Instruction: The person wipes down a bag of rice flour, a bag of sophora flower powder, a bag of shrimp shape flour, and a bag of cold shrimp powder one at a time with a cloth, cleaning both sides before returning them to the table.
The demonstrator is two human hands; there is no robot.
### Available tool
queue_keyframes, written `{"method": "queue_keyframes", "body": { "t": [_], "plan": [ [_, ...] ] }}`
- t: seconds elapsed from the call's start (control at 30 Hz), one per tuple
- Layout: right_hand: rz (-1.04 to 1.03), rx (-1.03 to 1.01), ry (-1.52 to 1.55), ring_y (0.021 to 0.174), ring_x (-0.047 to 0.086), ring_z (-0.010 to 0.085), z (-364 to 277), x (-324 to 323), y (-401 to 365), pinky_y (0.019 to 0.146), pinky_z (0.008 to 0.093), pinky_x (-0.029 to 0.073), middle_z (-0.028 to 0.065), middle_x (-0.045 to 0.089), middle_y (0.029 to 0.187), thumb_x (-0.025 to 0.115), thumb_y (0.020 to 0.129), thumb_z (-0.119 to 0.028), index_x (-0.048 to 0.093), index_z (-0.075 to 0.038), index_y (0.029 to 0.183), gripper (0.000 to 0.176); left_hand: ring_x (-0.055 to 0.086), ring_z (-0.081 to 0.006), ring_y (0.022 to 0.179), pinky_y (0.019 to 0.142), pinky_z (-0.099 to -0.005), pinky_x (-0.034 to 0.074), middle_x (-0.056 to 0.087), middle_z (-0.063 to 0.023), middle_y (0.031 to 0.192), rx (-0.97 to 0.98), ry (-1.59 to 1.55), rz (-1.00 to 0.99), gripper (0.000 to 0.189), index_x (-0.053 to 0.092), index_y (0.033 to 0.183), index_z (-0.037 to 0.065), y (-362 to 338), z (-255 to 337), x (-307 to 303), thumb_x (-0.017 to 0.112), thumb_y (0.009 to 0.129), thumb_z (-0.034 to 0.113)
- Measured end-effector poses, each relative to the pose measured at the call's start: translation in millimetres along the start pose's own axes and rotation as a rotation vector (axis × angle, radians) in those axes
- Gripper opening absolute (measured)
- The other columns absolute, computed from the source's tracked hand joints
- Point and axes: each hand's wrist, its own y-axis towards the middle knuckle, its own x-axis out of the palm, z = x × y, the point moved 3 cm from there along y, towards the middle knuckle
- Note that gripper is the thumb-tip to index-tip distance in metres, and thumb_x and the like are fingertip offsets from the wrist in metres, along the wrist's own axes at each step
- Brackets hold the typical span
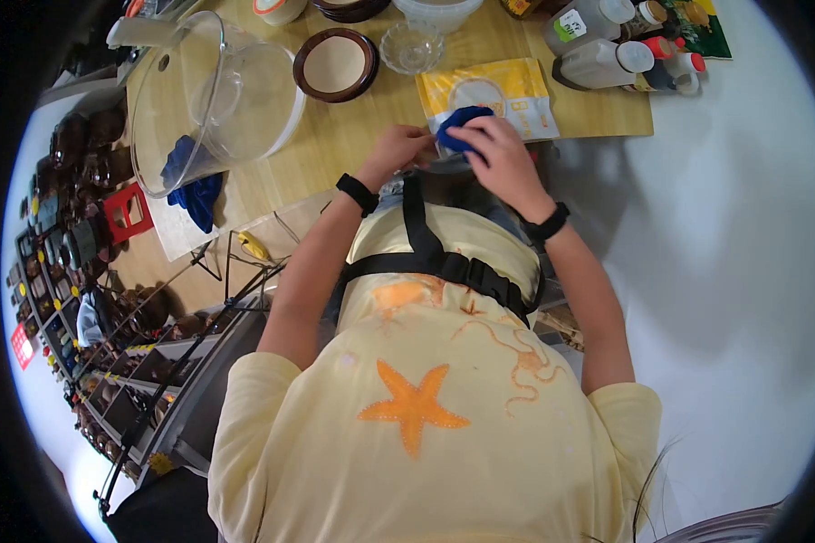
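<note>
My right hand point(501, 156) is closed on a bunched dark blue cloth point(463, 125) over the front edge of the wooden table point(276, 172). Just left of it, my left hand point(397, 152) has its fingers drawn together at the same edge; what they grip is hidden. Something greyish shows between the hands below the cloth, too small to name. Behind the cloth lies a yellow and white packet point(525, 95), partly covered by it.
A large clear container point(272, 136) lies at the left, beside another blue cloth point(197, 195). Farther back are a brown-rimmed round dish point(371, 68) and a small glass bowl point(412, 50). Several bottles point(602, 65) crowd the back right corner. Shelves point(59, 312) stand at the left.
</note>
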Motion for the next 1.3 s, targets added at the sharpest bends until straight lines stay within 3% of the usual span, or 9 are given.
{"method": "queue_keyframes", "body": {
  "t": [0.13, 0.27, 0.43, 0.63, 0.73, 0.87, 1.0, 1.13, 1.3],
  "plan": [
    [-0.065, -0.104, -0.204, 0.095, 0.049, 0.0233, -2.3, 32.7, -5.3, 0.080, 0.0351, 0.044, 0.0007, 0.054, 0.098, 0.060, 0.069, -0.008, 0.063, -0.014, 0.101, 0.032, 0.060, -0.0107, 0.055, 0.049, -0.0233, 0.045, 0.064, -0.0060, 0.070, 0.159, 0.035, 0.032, 0.017, 0.063, 0.088, -0.003, 17.2, -18.1, -1.8, 0.058, 0.083, 0.013],
    [-0.076, -0.100, -0.221, 0.095, 0.048, 0.0239, 11.9, 20.2, -18.3, 0.081, 0.0348, 0.045, -0.0002, 0.054, 0.099, 0.062, 0.068, -0.006, 0.064, -0.015, 0.099, 0.032, 0.060, -0.0116, 0.056, 0.050, -0.0232, 0.045, 0.063, -0.0074, 0.067, 0.185, 0.148, 0.054, 0.014, 0.062, 0.084, -0.004, 11.9, -12.5, 1.5, 0.060, 0.081, 0.009],
    [-0.001, 0.156, -0.194, 0.091, 0.049, 0.0289, 53.1, -6.2, -44.6, 0.083, 0.0365, 0.044, 0.0037, 0.056, 0.097, 0.062, 0.068, -0.004, 0.065, -0.013, 0.096, 0.030, 0.059, -0.0122, 0.056, 0.052, -0.0240, 0.048, 0.063, -0.0082, 0.068, 0.152, 0.026, -0.031, 0.014, 0.060, 0.086, -0.005, 24.8, -20.7, 2.8, 0.060, 0.083, 0.009],
    [0.118, 0.447, -0.330, 0.089, 0.049, 0.0306, 84.4, -34.3, -73.5, 0.082, 0.0373, 0.043, 0.0041, 0.057, 0.097, 0.060, 0.070, -0.005, 0.066, -0.012, 0.095, 0.027, 0.057, -0.0097, 0.060, 0.052, -0.0214, 0.045, 0.060, -0.0043, 0.071, 0.093, 0.120, -0.058, 0.012, 0.059, 0.089, -0.001, 12.3, -7.0, 0.9, 0.057, 0.087, 0.011],
    [0.195, 0.474, -0.360, 0.092, 0.051, 0.0295, 82.1, -48.9, -75.3, 0.084, 0.0371, 0.043, 0.0066, 0.057, 0.100, 0.061, 0.068, -0.004, 0.066, -0.010, 0.097, 0.030, 0.057, -0.0095, 0.060, 0.051, -0.0213, 0.044, 0.060, -0.0028, 0.070, 0.131, 0.056, -0.102, 0.013, 0.059, 0.091, 0.000, 21.5, -18.2, -3.8, 0.058, 0.087, 0.013],
    [0.176, 0.191, -0.156, 0.095, 0.050, 0.0298, 42.3, -45.7, -42.7, 0.083, 0.0376, 0.044, 0.0061, 0.056, 0.101, 0.059, 0.069, -0.003, 0.064, -0.011, 0.100, 0.032, 0.060, -0.0133, 0.060, 0.053, -0.0257, 0.050, 0.062, -0.0078, 0.074, 0.096, 0.091, -0.172, 0.014, 0.058, 0.090, -0.004, 16.3, -9.0, -12.2, 0.059, 0.084, 0.008],
    [-0.035, -0.111, -0.162, 0.100, 0.050, 0.0231, 14.2, 6.2, -8.0, 0.085, 0.0359, 0.043, -0.0003, 0.054, 0.117, 0.055, 0.072, -0.003, 0.061, -0.018, 0.109, 0.040, 0.058, -0.0129, 0.057, 0.053, -0.0254, 0.049, 0.061, -0.0072, 0.071, 0.099, 0.139, -0.157, 0.013, 0.058, 0.088, -0.005, 14.6, -8.9, -13.7, 0.059, 0.084, 0.008],
    [-0.073, -0.130, -0.300, 0.104, 0.048, 0.0208, 15.8, 33.9, -5.1, 0.083, 0.0359, 0.044, -0.0067, 0.048, 0.129, 0.051, 0.073, -0.001, 0.058, -0.023, 0.115, 0.048, 0.057, -0.0118, 0.054, 0.050, -0.0244, 0.047, 0.060, -0.0062, 0.067, 0.124, 0.251, -0.104, 0.013, 0.058, 0.087, -0.005, 5.6, -3.0, -13.4, 0.059, 0.083, 0.008],
    [-0.062, 0.057, -0.331, 0.105, 0.048, 0.0217, 38.5, 12.1, -32.5, 0.086, 0.0366, 0.043, -0.0085, 0.046, 0.132, 0.049, 0.074, 0.001, 0.055, -0.027, 0.120, 0.054, 0.056, -0.0111, 0.053, 0.049, -0.0238, 0.044, 0.059, -0.0061, 0.066, 0.110, 0.137, -0.105, 0.014, 0.058, 0.086, -0.004, 15.1, -17.0, -13.2, 0.059, 0.083, 0.009]
  ]
}}
